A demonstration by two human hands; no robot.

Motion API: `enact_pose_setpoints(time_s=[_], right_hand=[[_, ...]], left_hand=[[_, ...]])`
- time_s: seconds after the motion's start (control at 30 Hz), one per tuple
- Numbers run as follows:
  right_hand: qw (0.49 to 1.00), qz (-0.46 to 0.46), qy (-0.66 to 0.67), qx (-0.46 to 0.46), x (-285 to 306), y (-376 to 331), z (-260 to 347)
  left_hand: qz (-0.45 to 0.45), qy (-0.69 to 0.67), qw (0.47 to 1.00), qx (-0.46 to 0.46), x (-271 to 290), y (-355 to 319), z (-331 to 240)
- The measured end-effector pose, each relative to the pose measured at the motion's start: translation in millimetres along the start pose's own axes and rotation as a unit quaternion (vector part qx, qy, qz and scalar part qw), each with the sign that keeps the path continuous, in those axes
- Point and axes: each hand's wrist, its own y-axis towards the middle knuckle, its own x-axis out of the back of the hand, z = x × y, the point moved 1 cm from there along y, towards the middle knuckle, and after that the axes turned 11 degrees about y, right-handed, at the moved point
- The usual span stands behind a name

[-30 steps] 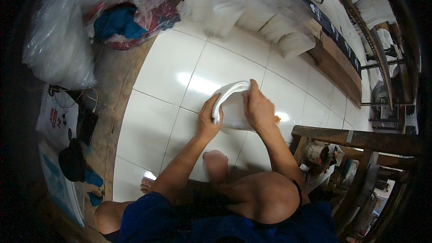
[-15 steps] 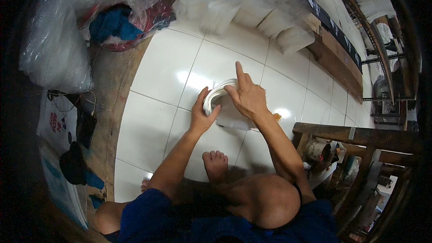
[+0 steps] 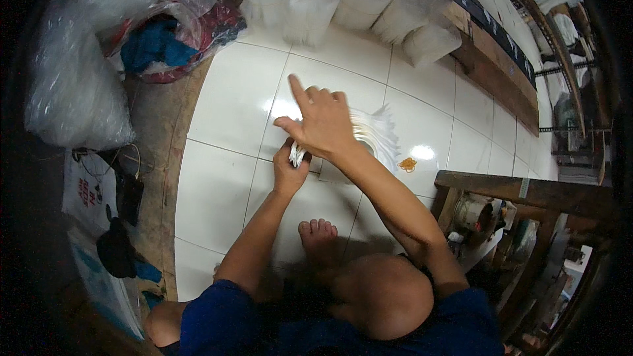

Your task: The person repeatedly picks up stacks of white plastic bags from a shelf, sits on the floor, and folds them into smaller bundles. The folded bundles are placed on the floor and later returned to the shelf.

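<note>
the left hand (image 3: 290, 170) is closed around the near left end of a curved stack of thin, white, flexible sheets (image 3: 377, 133), its thumb on one side and its fingers on the other. the stack bends away from that grip and spreads into a loose, ruffled fan at its right end, just above the glossy white tiled floor (image 3: 217, 175) or resting on it; which of the two cannot be told.

the right hand (image 3: 324, 120) is open over the middle of the stack, back upward, with the index finger stretched out and the thumb sticking out to the left, near the left hand. it hides part of the sheets, so whether its palm touches them cannot be seen.

just to the right of the fan, a small heap of orange-yellow, thin looped bands (image 3: 407, 164) lies on the floor. farther right stands a dark brown wooden frame (image 3: 560, 192). beyond the hands, upright bundles of translucent whitish plastic sheets (image 3: 366, 0) stand in a row, and at the upper left sits a large mass of clear, crinkled plastic (image 3: 76, 89) beside a crumpled blue cloth (image 3: 158, 46).
</note>
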Motion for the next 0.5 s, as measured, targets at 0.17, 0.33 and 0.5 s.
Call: enact_pose_setpoints(time_s=[0.17, 0.33, 0.5], right_hand=[[0.999, -0.003, 0.005, 0.051, -4, 6, 7], [0.996, 0.082, 0.015, 0.014, -2, -8, 6], [0.987, 0.105, 0.074, 0.095, 6, -8, -14]], left_hand=[[-0.063, 0.033, 0.997, -0.007, 0, 2, 4], [-0.003, 0.047, 0.998, 0.04, -3, -2, 3], [0.017, 0.09, 0.994, -0.065, 5, 11, 15]])
